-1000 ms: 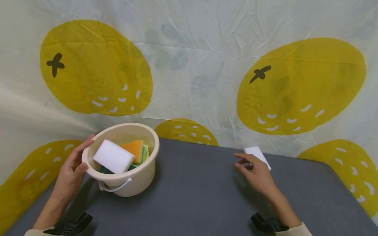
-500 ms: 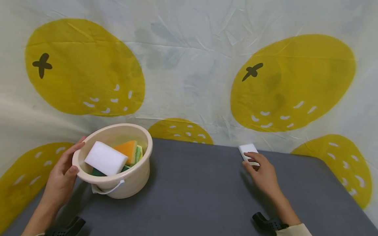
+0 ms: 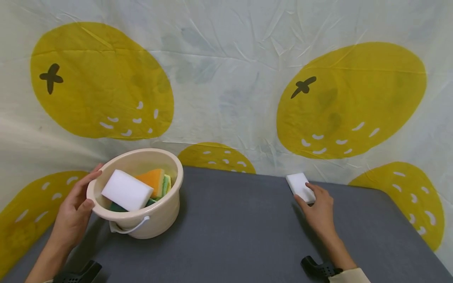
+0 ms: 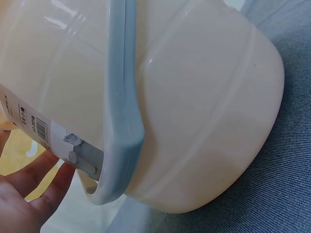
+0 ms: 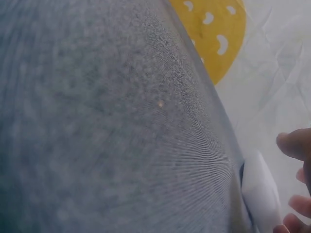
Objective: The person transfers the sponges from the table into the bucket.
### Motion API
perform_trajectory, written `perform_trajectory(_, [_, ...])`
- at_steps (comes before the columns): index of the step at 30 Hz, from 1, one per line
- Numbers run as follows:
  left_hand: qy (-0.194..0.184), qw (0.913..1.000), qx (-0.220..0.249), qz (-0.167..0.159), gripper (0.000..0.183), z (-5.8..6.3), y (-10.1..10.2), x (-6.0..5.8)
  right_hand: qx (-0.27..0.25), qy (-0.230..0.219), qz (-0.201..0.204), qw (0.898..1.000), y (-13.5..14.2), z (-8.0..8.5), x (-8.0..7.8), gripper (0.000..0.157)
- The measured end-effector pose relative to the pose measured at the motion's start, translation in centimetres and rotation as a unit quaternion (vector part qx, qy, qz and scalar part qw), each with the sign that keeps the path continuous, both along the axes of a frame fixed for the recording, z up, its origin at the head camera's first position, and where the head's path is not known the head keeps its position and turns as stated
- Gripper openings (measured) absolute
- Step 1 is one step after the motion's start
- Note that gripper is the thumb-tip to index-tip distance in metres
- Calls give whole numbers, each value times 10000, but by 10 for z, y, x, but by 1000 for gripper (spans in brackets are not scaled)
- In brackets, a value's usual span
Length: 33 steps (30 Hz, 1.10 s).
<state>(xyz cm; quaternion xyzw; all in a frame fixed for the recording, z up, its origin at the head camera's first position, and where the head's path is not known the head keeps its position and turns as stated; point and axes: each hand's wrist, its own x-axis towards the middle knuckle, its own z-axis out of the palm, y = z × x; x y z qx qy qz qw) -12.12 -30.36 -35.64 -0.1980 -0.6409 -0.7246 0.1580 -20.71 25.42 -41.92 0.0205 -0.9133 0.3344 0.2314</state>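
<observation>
At the left, a cream bucket [image 3: 159, 214] with a pale handle [image 4: 121, 97] stands on the grey table. My left hand [image 3: 72, 212] holds its left side, thumb and fingers spread along the outside of the rim. Inside lie a white sponge [image 3: 127, 190], an orange one [image 3: 151, 181], and green and yellow pieces partly hidden beneath. Farther right, another white sponge [image 3: 299, 184] lies flat near the table's back edge. My right hand [image 3: 320, 208] is at its right side, thumb and fingers parted around its near corner. In the right wrist view the thumb [image 5: 294, 143] stands apart from this sponge.
A hanging cloth [image 3: 226, 98] printed with large yellow fruit rises right behind the grey tabletop [image 3: 233, 224]. Its folds meet the table's back edge close to the lone white sponge. A black strap device [image 3: 320, 267] sits on my right wrist.
My right hand has moved from left of the lone white sponge, across it, to its near right side. The whole scene has shifted slightly left in view. The left hand stays on the bucket.
</observation>
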Motion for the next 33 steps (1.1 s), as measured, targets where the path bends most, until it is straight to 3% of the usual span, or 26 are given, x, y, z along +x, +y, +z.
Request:
perform_trajectory(15, [132, 9997, 91, -206, 53, -3, -2, -1, -241, -269, -431, 9984, 7, -17, -2, 80])
perform_trajectory(22, [222, 9991, 135, -342, 53, -5, -3, -1, -284, -616, -632, 9957, 8, -18, -1, 78])
perform_trajectory(33, [9, 10000, 97, -22, 54, -1, 0, 0, -258, -1242, -645, 9898, 5, -16, 6, 73])
